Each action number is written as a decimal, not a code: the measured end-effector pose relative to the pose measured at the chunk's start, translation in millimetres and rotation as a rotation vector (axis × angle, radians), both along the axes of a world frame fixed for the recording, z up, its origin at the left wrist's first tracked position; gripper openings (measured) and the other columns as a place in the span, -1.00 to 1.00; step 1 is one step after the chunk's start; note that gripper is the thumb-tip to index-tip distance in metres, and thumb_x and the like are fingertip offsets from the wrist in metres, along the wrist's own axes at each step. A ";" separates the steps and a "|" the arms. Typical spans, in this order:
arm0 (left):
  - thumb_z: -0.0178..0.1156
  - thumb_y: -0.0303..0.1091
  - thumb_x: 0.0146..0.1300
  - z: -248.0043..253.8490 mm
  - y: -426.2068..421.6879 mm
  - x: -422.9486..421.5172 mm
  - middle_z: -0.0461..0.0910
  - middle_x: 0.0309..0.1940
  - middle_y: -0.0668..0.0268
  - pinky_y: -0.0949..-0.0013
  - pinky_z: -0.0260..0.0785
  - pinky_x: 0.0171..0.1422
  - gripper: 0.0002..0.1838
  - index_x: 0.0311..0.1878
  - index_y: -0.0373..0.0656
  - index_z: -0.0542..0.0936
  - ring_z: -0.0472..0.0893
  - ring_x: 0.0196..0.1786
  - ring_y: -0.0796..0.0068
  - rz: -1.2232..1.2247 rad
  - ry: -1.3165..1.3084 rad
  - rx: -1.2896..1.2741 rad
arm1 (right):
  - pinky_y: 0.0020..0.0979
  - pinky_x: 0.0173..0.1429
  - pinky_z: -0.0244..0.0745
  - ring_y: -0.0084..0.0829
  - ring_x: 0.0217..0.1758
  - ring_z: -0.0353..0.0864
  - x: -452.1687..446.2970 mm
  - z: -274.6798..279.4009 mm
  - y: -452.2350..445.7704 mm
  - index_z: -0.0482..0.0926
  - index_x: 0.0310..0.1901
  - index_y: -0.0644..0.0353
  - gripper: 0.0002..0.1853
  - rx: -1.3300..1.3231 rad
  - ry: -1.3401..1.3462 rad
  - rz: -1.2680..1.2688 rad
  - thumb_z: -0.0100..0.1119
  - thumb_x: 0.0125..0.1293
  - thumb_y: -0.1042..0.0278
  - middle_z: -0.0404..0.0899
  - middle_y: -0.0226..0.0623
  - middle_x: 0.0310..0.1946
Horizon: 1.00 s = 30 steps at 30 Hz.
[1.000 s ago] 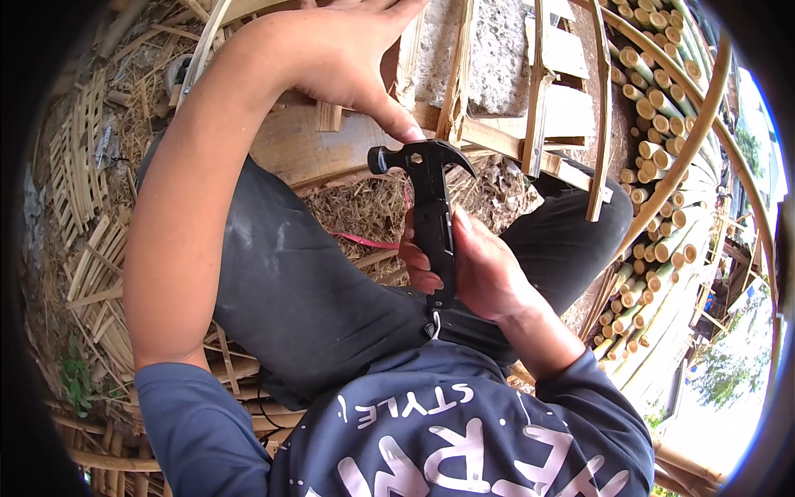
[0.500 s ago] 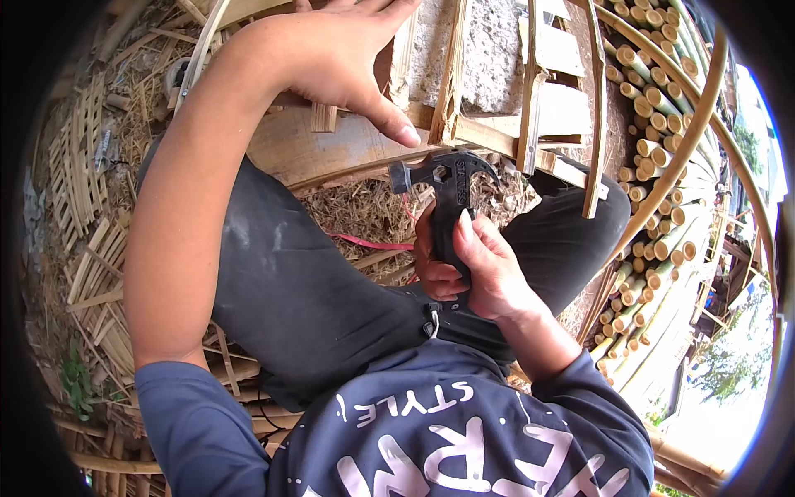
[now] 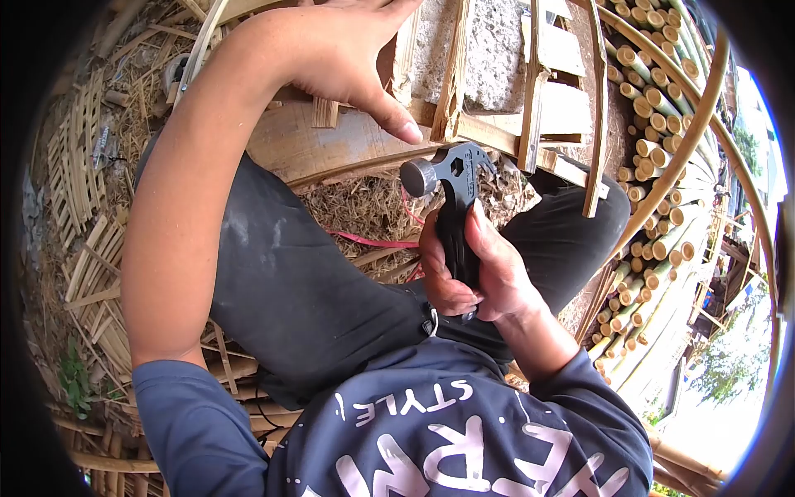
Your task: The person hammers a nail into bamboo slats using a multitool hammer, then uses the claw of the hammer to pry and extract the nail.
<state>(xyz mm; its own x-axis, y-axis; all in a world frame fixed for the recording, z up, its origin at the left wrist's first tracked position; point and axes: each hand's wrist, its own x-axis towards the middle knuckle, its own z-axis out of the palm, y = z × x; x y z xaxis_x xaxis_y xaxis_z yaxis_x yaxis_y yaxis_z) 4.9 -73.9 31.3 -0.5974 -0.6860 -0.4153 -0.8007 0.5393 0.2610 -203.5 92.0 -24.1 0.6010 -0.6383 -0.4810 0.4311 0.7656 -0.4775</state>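
Observation:
A black hammer is upright in my right hand, whose fingers wrap round its handle; the round striking face points left and the claw points right. My left hand rests spread at the top, over the wooden frame, with its thumb just above the hammer head and apart from it. Its other fingertips are cut off by the picture's top edge. Beside the thumb, a split bamboo strip meets a wooden crosspiece.
Stacked bamboo poles fill the right side. A wooden board lies beyond my bent legs. Bamboo scraps litter the ground at left. A red ribbon lies between my legs, and a rough grey block sits behind the strips.
My right hand has moved slightly right and turned the hammer, so its striking face now shows more towards the camera. My left hand is nearly unmoved.

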 end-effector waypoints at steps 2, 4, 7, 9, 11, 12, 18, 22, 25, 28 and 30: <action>0.36 0.73 -0.24 6.9 1.3 -0.5 -0.62 0.64 -0.32 -0.32 -0.18 0.71 0.78 0.65 -0.36 -0.45 -0.49 0.72 -0.17 0.009 -0.002 0.039 | -0.51 -0.65 0.09 -0.63 -0.77 0.15 1.3 0.4 0.8 0.40 -0.27 0.27 -0.36 -0.038 0.031 -0.031 0.08 0.53 -0.31 0.29 -0.43 -0.71; 0.36 0.73 -0.24 10.5 1.0 -2.4 -0.62 0.64 -0.31 -0.31 -0.18 0.71 0.78 0.65 -0.36 -0.45 -0.49 0.72 -0.17 0.018 0.004 0.063 | -0.53 -0.63 0.09 -0.64 -0.74 0.16 -1.2 -1.1 0.7 0.41 -0.20 0.26 -0.38 -0.089 0.041 -0.020 0.03 0.55 -0.30 0.31 -0.42 -0.69; 0.35 0.74 -0.24 5.9 -0.3 -1.8 -0.62 0.64 -0.31 -0.30 -0.18 0.71 0.78 0.65 -0.36 -0.44 -0.49 0.72 -0.17 0.020 0.026 0.042 | -0.55 -0.60 0.09 -0.64 -0.67 0.17 -11.5 -1.5 -1.4 0.43 0.00 0.24 -0.41 -0.122 0.022 -0.002 -0.05 0.61 -0.28 0.34 -0.39 -0.63; 0.34 0.75 -0.25 -12.4 -4.3 0.6 -0.63 0.64 -0.31 -0.30 -0.18 0.71 0.78 0.65 -0.37 -0.44 -0.49 0.72 -0.17 -0.002 0.032 -0.038 | -0.55 -0.59 0.10 -0.64 -0.66 0.16 -11.8 8.7 -3.1 0.39 0.11 0.21 -0.43 -0.052 0.009 -0.068 -0.06 0.62 -0.26 0.34 -0.38 -0.62; 0.34 0.76 -0.25 -30.6 -8.5 3.7 -0.63 0.63 -0.32 -0.29 -0.18 0.71 0.79 0.65 -0.37 -0.43 -0.50 0.72 -0.17 -0.023 0.021 -0.108 | -0.48 -0.61 0.12 -0.60 -0.74 0.17 -16.4 8.7 -6.7 0.23 0.19 0.26 -0.37 -0.079 0.017 -0.034 -0.18 0.63 -0.29 0.30 -0.37 -0.68; 0.33 0.76 -0.26 -29.9 -8.4 3.7 -0.63 0.63 -0.32 -0.29 -0.17 0.71 0.79 0.65 -0.37 -0.43 -0.50 0.72 -0.17 -0.022 0.019 -0.105 | -0.49 -0.61 0.12 -0.60 -0.74 0.17 -18.1 9.4 -7.1 0.23 0.18 0.25 -0.39 -0.043 -0.038 -0.050 -0.22 0.64 -0.28 0.30 -0.36 -0.67; 0.33 0.76 -0.24 -9.2 -2.4 2.6 -0.63 0.64 -0.31 -0.30 -0.16 0.71 0.78 0.65 -0.37 -0.43 -0.49 0.72 -0.15 0.006 0.043 -0.013 | -0.58 -0.75 0.13 -0.71 -0.73 0.21 -19.9 -2.5 -3.6 0.31 0.07 0.24 -0.46 0.123 -0.495 -0.091 -0.28 0.69 -0.20 0.42 -0.23 -0.45; 0.33 0.75 -0.23 -4.7 -1.6 1.0 -0.63 0.64 -0.30 -0.31 -0.15 0.70 0.77 0.65 -0.36 -0.43 -0.48 0.72 -0.15 -0.006 0.013 -0.024 | -0.62 -0.74 0.09 -0.73 -0.71 0.19 -20.0 -6.8 -4.0 0.31 0.02 0.26 -0.46 0.230 -0.649 -0.093 -0.21 0.68 -0.20 0.32 -0.36 -0.46; 0.33 0.76 -0.23 -4.2 -2.1 0.9 -0.62 0.64 -0.30 -0.31 -0.16 0.70 0.77 0.65 -0.36 -0.43 -0.48 0.72 -0.16 -0.010 0.007 -0.033 | -0.61 -0.74 0.08 -0.74 -0.71 0.16 -20.8 -7.5 -4.3 0.31 0.00 0.26 -0.46 0.218 -0.639 -0.083 -0.19 0.67 -0.20 0.32 -0.38 -0.47; 0.33 0.76 -0.24 -27.8 -6.6 3.8 -0.61 0.64 -0.30 -0.31 -0.16 0.70 0.77 0.65 -0.36 -0.42 -0.47 0.72 -0.16 -0.037 0.014 -0.139 | -0.62 -0.74 0.08 -0.75 -0.71 0.14 -20.1 -7.7 -1.6 0.31 -0.01 0.25 -0.47 0.199 -0.588 -0.090 -0.18 0.67 -0.19 0.31 -0.40 -0.50; 0.33 0.76 -0.24 -28.4 -7.1 5.2 -0.60 0.64 -0.30 -0.31 -0.16 0.70 0.77 0.65 -0.37 -0.42 -0.47 0.72 -0.16 -0.025 0.019 -0.109 | -0.61 -0.74 0.08 -0.75 -0.71 0.13 -19.4 -8.5 -1.3 0.31 -0.01 0.24 -0.47 0.195 -0.593 -0.084 -0.19 0.67 -0.20 0.31 -0.41 -0.51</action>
